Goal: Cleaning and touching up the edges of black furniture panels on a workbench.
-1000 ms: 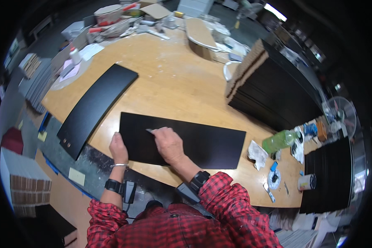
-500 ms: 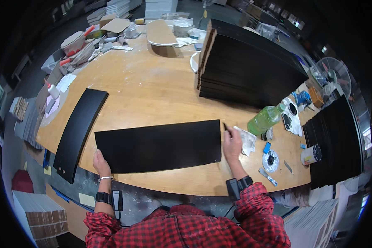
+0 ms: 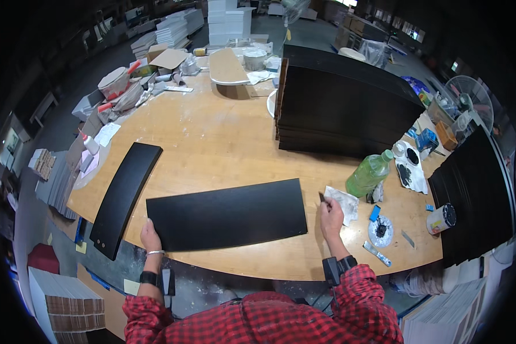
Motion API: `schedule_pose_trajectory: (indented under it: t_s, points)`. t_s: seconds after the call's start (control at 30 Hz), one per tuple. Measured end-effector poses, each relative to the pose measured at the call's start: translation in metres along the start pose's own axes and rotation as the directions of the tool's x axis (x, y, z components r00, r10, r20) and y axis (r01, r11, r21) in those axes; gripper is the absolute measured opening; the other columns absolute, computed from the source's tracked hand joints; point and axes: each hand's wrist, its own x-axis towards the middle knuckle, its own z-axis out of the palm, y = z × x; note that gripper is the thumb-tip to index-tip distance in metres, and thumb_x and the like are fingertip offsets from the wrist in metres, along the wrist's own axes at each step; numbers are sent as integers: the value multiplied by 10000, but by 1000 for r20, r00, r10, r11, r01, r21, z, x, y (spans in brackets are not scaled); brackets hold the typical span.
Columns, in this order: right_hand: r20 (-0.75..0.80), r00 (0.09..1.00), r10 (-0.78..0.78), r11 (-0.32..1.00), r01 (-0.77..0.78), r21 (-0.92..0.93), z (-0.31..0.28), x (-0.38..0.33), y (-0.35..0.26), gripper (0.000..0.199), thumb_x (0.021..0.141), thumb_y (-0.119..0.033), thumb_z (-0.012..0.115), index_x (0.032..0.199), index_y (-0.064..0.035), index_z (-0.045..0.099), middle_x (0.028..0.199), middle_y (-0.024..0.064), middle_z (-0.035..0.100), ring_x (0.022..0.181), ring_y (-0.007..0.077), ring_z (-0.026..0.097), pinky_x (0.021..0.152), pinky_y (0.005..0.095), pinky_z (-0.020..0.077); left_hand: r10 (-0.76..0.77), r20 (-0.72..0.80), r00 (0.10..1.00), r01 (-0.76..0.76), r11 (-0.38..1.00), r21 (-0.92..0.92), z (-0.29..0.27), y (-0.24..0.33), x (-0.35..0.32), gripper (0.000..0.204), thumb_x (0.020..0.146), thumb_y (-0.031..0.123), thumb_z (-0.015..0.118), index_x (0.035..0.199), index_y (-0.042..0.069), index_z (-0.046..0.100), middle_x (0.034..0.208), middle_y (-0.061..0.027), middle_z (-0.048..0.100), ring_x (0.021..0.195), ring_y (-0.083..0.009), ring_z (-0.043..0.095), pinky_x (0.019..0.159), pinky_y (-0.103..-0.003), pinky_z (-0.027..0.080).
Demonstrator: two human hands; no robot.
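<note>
A long black board (image 3: 226,215) with a slightly curved near edge lies flat on the wooden table. My left hand (image 3: 150,236) grips its near left corner, thumb along the end; the fingers underneath are partly hidden. Just off the board's right end, my right hand (image 3: 331,218) is closed around a slim dark tool (image 3: 322,197). Only the tip shows, so its kind is unclear. Beside that hand lies a stained white cloth (image 3: 343,203). A second, curved black board (image 3: 126,198) with small round holes at its near end rests to the left.
A tall stack of black boards (image 3: 350,103) stands at the far right, another stack (image 3: 476,200) at the right edge. Nearby are a green bottle (image 3: 368,175), a dish of black paste (image 3: 380,231), a putty knife (image 3: 377,253) and a white can (image 3: 441,219). Clutter fills the far left.
The view has shifted a little. My right hand has drawn slightly nearer to me and away from the board's right end, with the dark tool in it. My left hand keeps its grip.
</note>
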Motion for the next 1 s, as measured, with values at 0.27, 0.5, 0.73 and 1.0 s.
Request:
schedule_pose_trajectory:
  t_s: [0.27, 0.5, 0.73, 1.0]
  points:
    - [229, 934, -274, 945, 306, -117, -66, 9, 22, 463, 679, -47, 617, 1131, -44, 518, 1069, 168, 529, 979, 307, 519, 842, 365, 423, -465, 310, 829, 405, 882, 241, -101, 38, -67, 334, 882, 246, 483, 997, -49, 588, 897, -129, 611, 874, -222, 571, 806, -353, 447]
    - [352, 913, -205, 845, 346, -407, -45, 46, 26, 491, 688, -171, 611, 1149, -44, 499, 1158, 200, 483, 1069, 373, 452, 893, 408, 384, 342, 519, 783, -577, 710, 403, -118, 11, -105, 665, 606, -36, 557, 1253, 50, 431, 1355, -210, 314, 1230, -393, 330, 1019, -464, 287]
    - [233, 966, -113, 978, 67, 197, 4, 59, 8, 398, 887, -274, 420, 1045, 75, 529, 909, 213, 605, 862, 312, 580, 787, 365, 419, 437, 585, 683, -698, 627, 346, -95, 17, -111, 605, 567, -46, 487, 1155, 81, 542, 1278, -153, 451, 1227, -376, 355, 1038, -487, 240]
    - [304, 943, 139, 829, -279, 485, -30, 12, -170, 333, 916, -195, 414, 1159, 14, 505, 1031, 83, 600, 951, 171, 562, 782, 289, 432, -153, 372, 916, 342, 781, -522, -108, 48, -106, 279, 824, 158, 567, 1044, -11, 531, 983, -100, 603, 854, -198, 607, 770, -343, 495]
